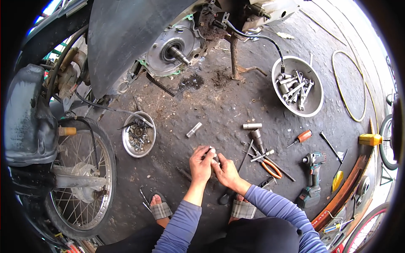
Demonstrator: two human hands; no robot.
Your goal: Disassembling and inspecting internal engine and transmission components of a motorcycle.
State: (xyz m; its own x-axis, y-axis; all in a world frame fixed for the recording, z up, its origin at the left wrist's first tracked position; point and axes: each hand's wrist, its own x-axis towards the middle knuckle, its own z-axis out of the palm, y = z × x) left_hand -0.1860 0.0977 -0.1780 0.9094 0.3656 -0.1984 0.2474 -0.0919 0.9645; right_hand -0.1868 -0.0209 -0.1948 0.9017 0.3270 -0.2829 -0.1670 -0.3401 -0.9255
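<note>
My left hand (201, 165) and my right hand (228, 171) come together low over the floor, fingers pinched around a small dark and metallic piece (216, 157). The fingers cover most of it, so its kind cannot be made out. Just beyond them a silver socket (194, 130) lies on the floor. To the right are another long socket (252, 126), a larger dark socket tool (257, 139) and orange-handled pliers (271, 167). Ahead stands a motorcycle's opened engine (166, 48) with a shaft (180, 55) sticking out.
A metal bowl of wrenches and sockets (318, 101) stands at the far right, a smaller bowl of bolts (126, 143) at the left. A cordless impact wrench (312, 177), a screwdriver (303, 136) and a yellow bottle (369, 139) lie right. A spoked wheel (110, 185) stands left.
</note>
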